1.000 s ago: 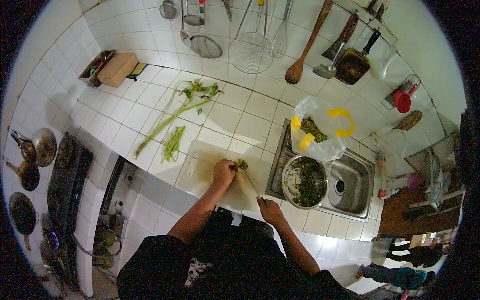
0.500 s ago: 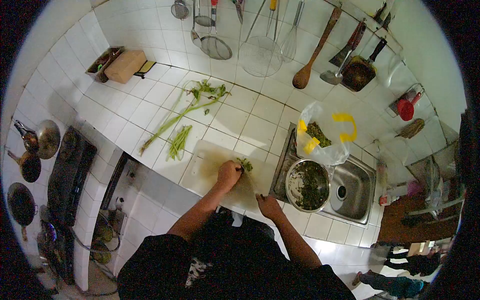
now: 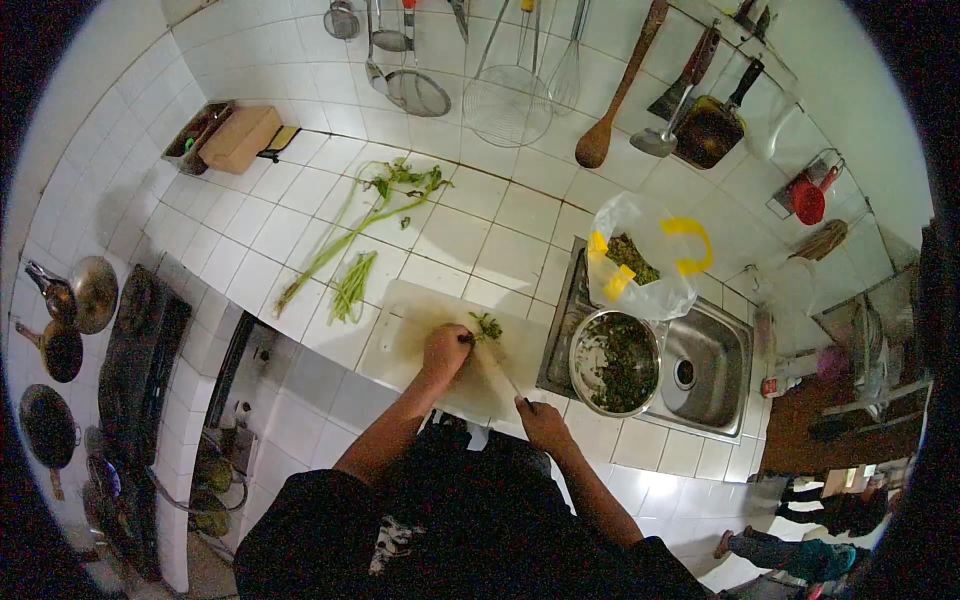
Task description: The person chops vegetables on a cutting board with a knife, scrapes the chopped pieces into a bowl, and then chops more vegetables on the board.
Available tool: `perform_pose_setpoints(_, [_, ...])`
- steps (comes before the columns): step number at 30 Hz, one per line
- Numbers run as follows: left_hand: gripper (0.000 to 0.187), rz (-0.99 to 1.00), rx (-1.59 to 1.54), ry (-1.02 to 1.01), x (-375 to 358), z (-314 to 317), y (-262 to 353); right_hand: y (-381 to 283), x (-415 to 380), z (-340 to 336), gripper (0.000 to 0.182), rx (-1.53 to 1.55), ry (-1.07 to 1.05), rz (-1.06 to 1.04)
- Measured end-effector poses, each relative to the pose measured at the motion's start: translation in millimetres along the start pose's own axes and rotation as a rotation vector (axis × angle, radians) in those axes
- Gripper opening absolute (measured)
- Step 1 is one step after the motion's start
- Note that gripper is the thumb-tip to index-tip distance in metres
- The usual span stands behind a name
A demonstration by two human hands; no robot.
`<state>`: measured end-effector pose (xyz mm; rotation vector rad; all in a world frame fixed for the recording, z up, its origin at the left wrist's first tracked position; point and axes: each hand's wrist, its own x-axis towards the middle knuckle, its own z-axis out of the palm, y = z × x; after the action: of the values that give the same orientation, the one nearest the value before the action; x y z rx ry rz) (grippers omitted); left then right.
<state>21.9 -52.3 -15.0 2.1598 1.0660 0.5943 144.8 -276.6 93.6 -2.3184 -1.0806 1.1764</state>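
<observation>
My left hand (image 3: pixel 446 352) is closed on a small bunch of leafy greens (image 3: pixel 486 325) and presses it on the pale cutting board (image 3: pixel 408 305). In my right hand (image 3: pixel 543 424), at the board's right side, is the dark handle of a knife (image 3: pixel 511 383). Its thin blade points up and left toward the greens, near my left fingers, and is hard to make out against the board. Beyond the board lie a short bundle of cut green stalks (image 3: pixel 352 288) and long leafy stalks (image 3: pixel 345 240).
A steel bowl (image 3: pixel 655 345) of chopped greens stands right of the board, beside the sink (image 3: pixel 735 385). Behind it is a plastic bag (image 3: pixel 650 215) with more greens. Utensils, among them a wooden spoon (image 3: pixel 594 145), hang on the wall. Another person (image 3: pixel 800 555) shows at lower right.
The view has shifted slightly. My right hand with the knife has moved a little right, and the blade now shows more clearly. My left hand keeps its hold on the greens.
</observation>
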Motion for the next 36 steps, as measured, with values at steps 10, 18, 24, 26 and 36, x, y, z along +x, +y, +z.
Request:
perform_pose_setpoints(10, [0.018, -0.035, 0.119, -0.042, -4, -5, 5, -12, 31, 15, 0.072, -0.169, -0.03, -0.049])
perform_pose_setpoints(18, [0.009, 0.019, -0.05, 0.127, 1, -24, 20, 24, 4, 18, 0.068, -0.128, -0.011, -0.076])
perform_pose_setpoints(24, [0.007, 0.133, 0.011, 0.127, 40, -12, 19, 21, -8, 21, 0.066, 0.051, 0.12, -0.109])
perform_pose_setpoints(26, [0.008, 0.198, 0.105, 0.029, 49, -7, 11, 21, -11, 19, 0.066, 0.076, 0.181, -0.17])
perform_pose_setpoints(36, [0.045, 0.407, 0.101, -0.247, 40, -43, 28, 31, -16, 19, 0.064, 0.239, 0.25, 0.054])
